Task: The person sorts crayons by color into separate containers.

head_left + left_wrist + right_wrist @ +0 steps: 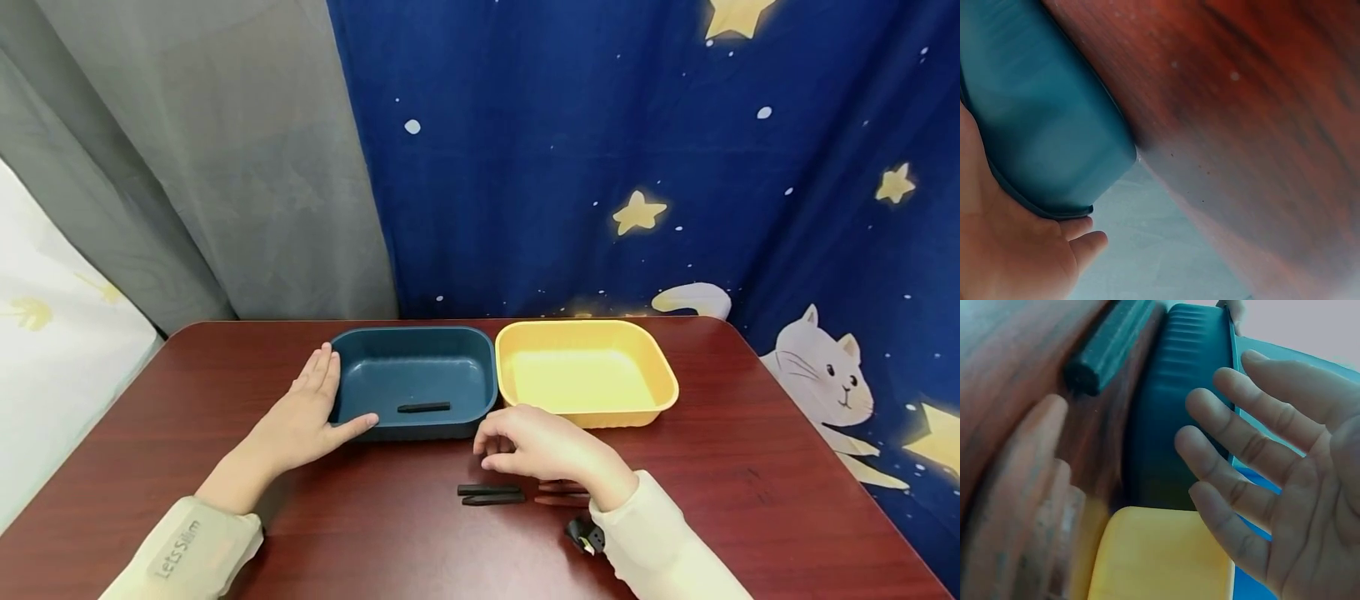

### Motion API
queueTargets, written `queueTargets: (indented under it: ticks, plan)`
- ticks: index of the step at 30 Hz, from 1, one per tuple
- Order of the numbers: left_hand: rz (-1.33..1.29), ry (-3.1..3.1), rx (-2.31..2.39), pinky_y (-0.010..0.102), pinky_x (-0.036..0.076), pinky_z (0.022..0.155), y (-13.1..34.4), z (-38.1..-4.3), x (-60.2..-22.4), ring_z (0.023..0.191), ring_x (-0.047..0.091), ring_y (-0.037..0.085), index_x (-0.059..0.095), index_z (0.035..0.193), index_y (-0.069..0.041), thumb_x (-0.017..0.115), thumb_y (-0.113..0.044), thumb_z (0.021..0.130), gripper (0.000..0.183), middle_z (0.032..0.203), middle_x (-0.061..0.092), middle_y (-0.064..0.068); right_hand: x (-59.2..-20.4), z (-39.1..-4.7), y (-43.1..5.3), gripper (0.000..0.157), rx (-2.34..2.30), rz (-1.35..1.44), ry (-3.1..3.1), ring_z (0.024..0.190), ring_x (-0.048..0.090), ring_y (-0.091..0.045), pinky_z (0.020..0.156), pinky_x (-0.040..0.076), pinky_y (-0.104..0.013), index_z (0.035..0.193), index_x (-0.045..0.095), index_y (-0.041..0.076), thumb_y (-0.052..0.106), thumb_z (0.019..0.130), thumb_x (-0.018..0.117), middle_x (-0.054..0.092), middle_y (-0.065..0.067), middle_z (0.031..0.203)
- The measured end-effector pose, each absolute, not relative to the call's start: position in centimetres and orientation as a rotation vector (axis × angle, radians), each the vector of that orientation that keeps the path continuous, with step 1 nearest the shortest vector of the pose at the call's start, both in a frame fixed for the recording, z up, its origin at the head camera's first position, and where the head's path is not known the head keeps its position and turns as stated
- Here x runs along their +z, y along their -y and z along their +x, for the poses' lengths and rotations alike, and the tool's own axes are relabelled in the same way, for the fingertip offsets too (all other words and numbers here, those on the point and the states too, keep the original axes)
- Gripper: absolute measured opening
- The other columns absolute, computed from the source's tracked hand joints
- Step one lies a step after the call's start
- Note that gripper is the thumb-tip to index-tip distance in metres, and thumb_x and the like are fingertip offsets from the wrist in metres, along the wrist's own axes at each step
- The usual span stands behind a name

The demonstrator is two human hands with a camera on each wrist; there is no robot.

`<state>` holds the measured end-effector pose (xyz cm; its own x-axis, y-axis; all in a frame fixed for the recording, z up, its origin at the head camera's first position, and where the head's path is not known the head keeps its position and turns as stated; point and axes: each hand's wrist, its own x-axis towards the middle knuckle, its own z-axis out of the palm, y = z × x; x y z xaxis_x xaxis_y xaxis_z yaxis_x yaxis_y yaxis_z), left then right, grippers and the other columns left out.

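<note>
A dark blue tub [420,422] stands at the back of the table, with one black crayon-like stick [423,407] lying inside. My left hand [303,421] rests along its left rim, fingers straight and the thumb reaching over the front corner. In the left wrist view that palm [1016,256] lies against the rim of the tub. My right hand [536,446] hovers in front of where the two tubs meet, fingers loosely bent and holding nothing. Below it lie two black sticks [491,495]. Brown sticks [562,500], partly hidden by my right wrist, lie to their right.
A yellow tub [618,417] stands right beside the blue one. A small black object [583,535] shows by my right sleeve. The reddish-brown table [360,533] reaches back to a blue star-patterned curtain [525,167] and a grey one [262,167].
</note>
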<state>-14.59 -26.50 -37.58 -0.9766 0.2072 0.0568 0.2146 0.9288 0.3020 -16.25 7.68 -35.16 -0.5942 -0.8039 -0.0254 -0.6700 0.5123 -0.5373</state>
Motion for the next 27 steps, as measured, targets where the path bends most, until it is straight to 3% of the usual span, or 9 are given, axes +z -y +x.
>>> queueTargets:
  ticks: [27]
  plan:
    - [-0.337, 3.062, -0.477, 0.062, 0.018, 0.119, 26.6, -14.8, -37.8, 0.153, 0.003, 0.043, 0.006, 0.155, 0.01, 0.055, -0.071, 0.088, 0.116, 0.165, 0.0, 0.025, -36.9, -16.1, -6.7, 0.012, -0.502, -1.187, -2.364, 0.063, 0.05, 0.003, 0.066, 0.045, -0.015, 0.092, 0.07, 0.018, 0.012, 0.084, 0.077, 0.055, 0.014, 0.068]
